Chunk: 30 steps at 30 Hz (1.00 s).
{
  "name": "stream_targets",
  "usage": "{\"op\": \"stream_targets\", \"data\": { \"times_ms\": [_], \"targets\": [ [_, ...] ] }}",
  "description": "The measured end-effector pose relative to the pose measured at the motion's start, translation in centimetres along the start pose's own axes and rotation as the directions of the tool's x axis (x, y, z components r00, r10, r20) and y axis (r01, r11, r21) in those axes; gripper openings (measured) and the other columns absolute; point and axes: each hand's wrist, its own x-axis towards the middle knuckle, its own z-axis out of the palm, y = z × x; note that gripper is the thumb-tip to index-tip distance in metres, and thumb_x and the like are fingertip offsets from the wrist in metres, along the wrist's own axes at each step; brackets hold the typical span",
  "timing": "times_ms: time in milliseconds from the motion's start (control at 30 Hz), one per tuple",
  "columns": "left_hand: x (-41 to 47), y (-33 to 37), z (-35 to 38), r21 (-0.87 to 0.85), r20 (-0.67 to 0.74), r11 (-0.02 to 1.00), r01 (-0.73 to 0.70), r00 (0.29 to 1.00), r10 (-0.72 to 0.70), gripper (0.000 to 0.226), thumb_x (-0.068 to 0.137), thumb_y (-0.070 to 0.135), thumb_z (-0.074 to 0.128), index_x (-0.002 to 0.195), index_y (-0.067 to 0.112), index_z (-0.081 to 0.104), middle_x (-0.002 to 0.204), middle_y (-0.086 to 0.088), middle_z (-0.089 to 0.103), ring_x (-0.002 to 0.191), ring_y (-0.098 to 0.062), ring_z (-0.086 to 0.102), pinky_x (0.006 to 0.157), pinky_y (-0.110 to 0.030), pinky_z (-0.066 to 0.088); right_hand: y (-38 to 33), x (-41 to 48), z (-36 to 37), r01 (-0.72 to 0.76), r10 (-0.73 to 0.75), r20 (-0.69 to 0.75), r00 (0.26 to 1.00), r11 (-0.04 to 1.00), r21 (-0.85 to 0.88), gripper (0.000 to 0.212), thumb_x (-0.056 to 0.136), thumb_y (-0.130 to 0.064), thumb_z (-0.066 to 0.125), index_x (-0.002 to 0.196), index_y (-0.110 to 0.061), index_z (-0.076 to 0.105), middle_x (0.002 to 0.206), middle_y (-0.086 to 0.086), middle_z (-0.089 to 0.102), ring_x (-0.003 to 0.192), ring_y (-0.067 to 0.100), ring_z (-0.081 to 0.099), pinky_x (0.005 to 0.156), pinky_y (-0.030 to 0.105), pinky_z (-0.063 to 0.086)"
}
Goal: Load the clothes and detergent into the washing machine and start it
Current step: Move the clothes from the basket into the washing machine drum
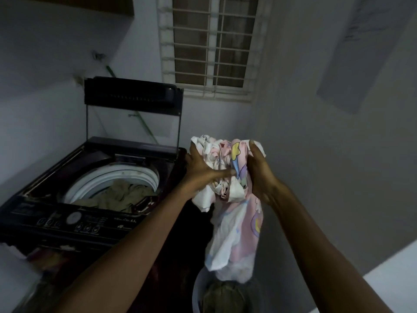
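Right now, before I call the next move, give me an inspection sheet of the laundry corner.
Surface: washing machine top, lid raised upright, control panel at front.
Job's things: olive clothes in the drum; pink-and-white bundle held right of the machine, above the basket; detergent nothing seen.
Clutter: blurred colourful items at lower left, unidentifiable.
Grippers: left hand and right hand both grip the bundle.
Cables: green cord or hose on wall behind the lid.
Surroundings: barred window, pale walls.

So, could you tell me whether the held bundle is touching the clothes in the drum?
Apart. The head view shows the bundle gripped by the left hand and right hand beside the machine, well clear of the olive clothes in the drum.
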Motion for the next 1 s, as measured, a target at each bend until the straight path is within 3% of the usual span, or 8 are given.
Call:
{"op": "stream_targets", "data": {
  "times_ms": [67, 133, 400, 500, 600, 733, 900, 1000],
  "targets": [
    [-0.4, 0.2, 0.5, 0.067, 0.038, 0.998, 0.010, 0.999, -0.013, 0.163, 0.039, 0.051, 0.095, 0.152, 0.027, -0.021, 0.163, -0.008, -0.016, 0.151, -0.025, -0.008, 0.122, -0.048, 0.013, -0.2, -0.3, 0.3, -0.003, 0.003, 0.018, 1.000, 1.000, -0.009, 0.092, 0.093, -0.066, 0.031, 0.128, 0.019, 0.039, 0.127, 0.048, 0.039, 0.114, 0.063, 0.039, 0.111, 0.054, 0.032],
    [-0.6, 0.1, 1.1, 0.084, -0.008, 0.996, 0.013, 1.000, -0.013, 0.166, 0.037, 0.053, 0.096, 0.151, 0.030, -0.023, 0.162, -0.009, -0.016, 0.151, -0.028, -0.009, 0.122, -0.050, 0.013, -0.1, -0.5, 0.6, 0.001, -0.001, 0.015, 1.000, 1.000, -0.008, 0.085, 0.093, -0.066, 0.027, 0.134, 0.006, 0.046, 0.132, 0.030, 0.052, 0.126, 0.041, 0.050, 0.110, 0.046, 0.036],
    [0.5, -0.5, 1.1, -0.190, -0.392, 0.979, -0.079, 0.920, -0.001, 0.136, 0.028, 0.051, 0.088, 0.147, 0.020, 0.029, 0.142, -0.007, 0.046, 0.128, -0.026, 0.050, 0.107, -0.040, 0.043, -0.2, -0.8, 1.8, 0.063, -0.066, 0.130, 0.989, 0.998, 0.021, 0.055, 0.102, -0.045, 0.026, 0.136, -0.009, 0.049, 0.133, 0.008, 0.059, 0.122, 0.018, 0.056, 0.099, 0.028, 0.049],
    [1.0, 0.3, 0.5, -0.298, -0.436, 0.950, -0.089, 0.898, -0.053, 0.126, 0.027, 0.054, 0.084, 0.139, 0.022, 0.037, 0.135, -0.004, 0.055, 0.120, -0.023, 0.057, 0.102, -0.042, 0.048, 2.0, -0.8, 1.1, 0.201, -0.202, 0.014, 0.979, 0.958, -0.206, 0.044, 0.094, -0.046, 0.054, 0.130, -0.019, 0.055, 0.129, -0.006, 0.061, 0.118, 0.003, 0.057, 0.102, 0.027, 0.045],
    [1.6, 1.1, -0.1, -0.383, -0.476, 0.914, -0.135, 0.877, -0.070, 0.119, 0.031, 0.050, 0.085, 0.137, 0.024, 0.038, 0.132, -0.002, 0.056, 0.116, -0.021, 0.059, 0.102, -0.039, 0.048, 6.1, -3.2, -0.9, 0.315, -0.494, -0.197, 0.847, 0.765, -0.562, 0.073, 0.075, -0.048, 0.075, 0.136, -0.040, 0.037, 0.140, -0.017, 0.042, 0.129, 0.000, 0.041, 0.106, 0.029, 0.037],
    [1.8, 2.3, -0.1, -0.496, -0.483, 0.855, -0.149, 0.866, -0.129, 0.109, 0.033, 0.047, 0.084, 0.131, 0.026, 0.041, 0.124, 0.001, 0.059, 0.108, -0.019, 0.062, 0.097, -0.042, 0.052, 11.5, -2.7, -2.9, -0.087, -0.296, -0.460, 0.837, 0.758, -0.646, 0.136, 0.045, -0.076, 0.075, 0.151, -0.028, 0.005, 0.157, -0.007, 0.015, 0.143, 0.016, 0.022, 0.116, 0.045, 0.024],
    [1.2, 2.3, 0.2, -0.425, -0.465, 0.896, -0.131, 0.881, -0.092, 0.113, 0.031, 0.050, 0.084, 0.132, 0.022, 0.041, 0.126, -0.002, 0.058, 0.112, -0.021, 0.061, 0.098, -0.039, 0.051, 14.9, 0.3, -5.4, -0.140, -0.083, -0.488, 0.869, 0.904, -0.405, 0.029, 0.083, -0.032, 0.074, 0.104, -0.013, 0.068, 0.107, 0.011, 0.070, 0.102, 0.025, 0.066, 0.090, 0.040, 0.051],
    [1.3, 0.8, -1.1, -0.209, -0.469, 0.972, -0.106, 0.883, -0.004, 0.123, 0.041, 0.042, 0.093, 0.144, 0.018, 0.031, 0.138, -0.010, 0.047, 0.124, -0.030, 0.052, 0.101, -0.037, 0.044, 12.6, -1.1, -7.8, -0.133, -0.109, -0.595, 0.796, 0.928, -0.349, 0.039, 0.086, -0.038, 0.069, 0.104, -0.003, 0.070, 0.106, 0.013, 0.071, 0.093, 0.021, 0.067, 0.083, 0.035, 0.053]
  ]
}}
